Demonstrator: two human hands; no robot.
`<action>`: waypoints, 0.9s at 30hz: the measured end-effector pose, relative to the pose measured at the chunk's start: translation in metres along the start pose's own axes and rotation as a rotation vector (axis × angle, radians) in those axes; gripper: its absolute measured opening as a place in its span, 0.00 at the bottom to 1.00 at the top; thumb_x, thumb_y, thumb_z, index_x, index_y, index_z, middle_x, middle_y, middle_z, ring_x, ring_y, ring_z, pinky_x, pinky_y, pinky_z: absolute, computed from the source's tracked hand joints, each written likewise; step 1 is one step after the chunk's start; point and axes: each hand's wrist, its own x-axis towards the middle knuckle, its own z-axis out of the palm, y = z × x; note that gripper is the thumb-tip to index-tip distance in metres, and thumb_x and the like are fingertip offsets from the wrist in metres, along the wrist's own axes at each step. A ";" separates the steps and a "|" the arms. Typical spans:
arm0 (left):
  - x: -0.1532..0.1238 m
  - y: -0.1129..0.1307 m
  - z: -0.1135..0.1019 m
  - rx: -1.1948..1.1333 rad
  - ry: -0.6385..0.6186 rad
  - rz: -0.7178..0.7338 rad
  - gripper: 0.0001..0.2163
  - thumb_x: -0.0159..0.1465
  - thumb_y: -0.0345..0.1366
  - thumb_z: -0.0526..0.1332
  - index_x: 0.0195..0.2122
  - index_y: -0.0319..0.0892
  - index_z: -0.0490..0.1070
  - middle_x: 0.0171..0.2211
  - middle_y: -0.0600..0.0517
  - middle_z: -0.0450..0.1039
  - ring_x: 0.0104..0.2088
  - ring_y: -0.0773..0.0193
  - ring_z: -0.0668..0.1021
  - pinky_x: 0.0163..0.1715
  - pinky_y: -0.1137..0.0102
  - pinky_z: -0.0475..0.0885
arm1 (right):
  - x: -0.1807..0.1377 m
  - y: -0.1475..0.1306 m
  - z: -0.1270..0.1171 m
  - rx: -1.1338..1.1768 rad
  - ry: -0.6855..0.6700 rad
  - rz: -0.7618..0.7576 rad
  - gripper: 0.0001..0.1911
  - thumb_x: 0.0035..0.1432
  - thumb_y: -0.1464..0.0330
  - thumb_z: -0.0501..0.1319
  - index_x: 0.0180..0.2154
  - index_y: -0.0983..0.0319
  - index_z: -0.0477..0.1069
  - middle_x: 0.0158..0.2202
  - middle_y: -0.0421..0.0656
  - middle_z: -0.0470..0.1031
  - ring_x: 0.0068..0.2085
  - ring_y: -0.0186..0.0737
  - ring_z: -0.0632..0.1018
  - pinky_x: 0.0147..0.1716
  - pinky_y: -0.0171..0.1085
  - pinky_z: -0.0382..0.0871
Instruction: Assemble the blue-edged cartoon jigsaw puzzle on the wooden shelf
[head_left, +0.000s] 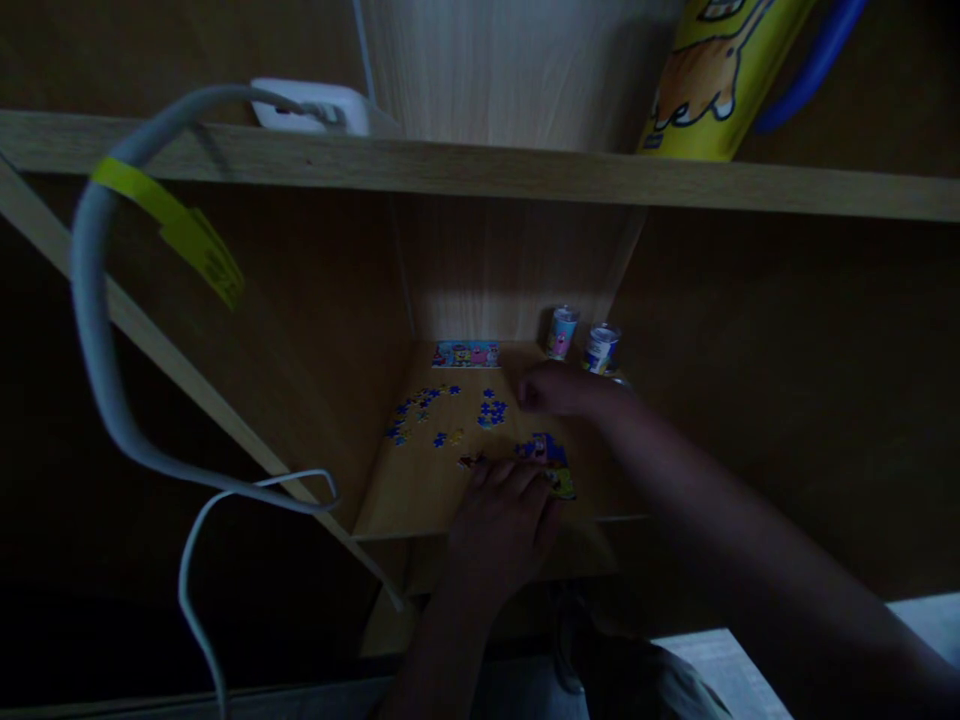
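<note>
My left hand (499, 525) lies on the front of a low wooden board (420, 490), fingers flat and together, touching a joined patch of puzzle pieces (546, 455). My right hand (559, 390) reaches across further back, fingers curled near loose blue puzzle pieces (491, 410); what it pinches, if anything, is too dark to see. More loose pieces (416, 410) are scattered at the board's left. A finished strip of puzzle (465, 354) lies along the back edge.
Two small printed tubes (562, 332) (601, 349) stand at the board's back right. A thick grey cable (94, 300) with a yellow tag (191, 240) hangs at the left. A shelf edge (480, 170) crosses above, with a yellow cartoon tube (712, 75) and a white plug block (311, 105).
</note>
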 end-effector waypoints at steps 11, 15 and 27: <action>0.003 -0.001 0.001 0.009 0.016 0.016 0.07 0.75 0.37 0.65 0.52 0.47 0.79 0.61 0.48 0.83 0.60 0.48 0.82 0.65 0.44 0.72 | -0.076 0.028 0.032 0.450 0.087 0.034 0.07 0.65 0.66 0.68 0.44 0.59 0.82 0.37 0.41 0.88 0.39 0.42 0.87 0.40 0.38 0.79; 0.003 -0.001 0.003 0.016 0.001 0.025 0.07 0.76 0.37 0.64 0.53 0.46 0.79 0.61 0.48 0.83 0.60 0.48 0.82 0.65 0.45 0.72 | -0.081 0.029 0.038 0.485 0.127 0.043 0.06 0.63 0.67 0.68 0.42 0.59 0.82 0.37 0.41 0.87 0.39 0.41 0.86 0.40 0.38 0.79; 0.004 -0.002 0.000 0.010 0.008 0.036 0.06 0.76 0.37 0.65 0.51 0.47 0.79 0.60 0.47 0.83 0.60 0.48 0.82 0.64 0.45 0.72 | -0.081 0.032 0.042 0.416 0.182 0.052 0.05 0.63 0.68 0.68 0.41 0.58 0.83 0.41 0.41 0.89 0.43 0.43 0.86 0.44 0.37 0.76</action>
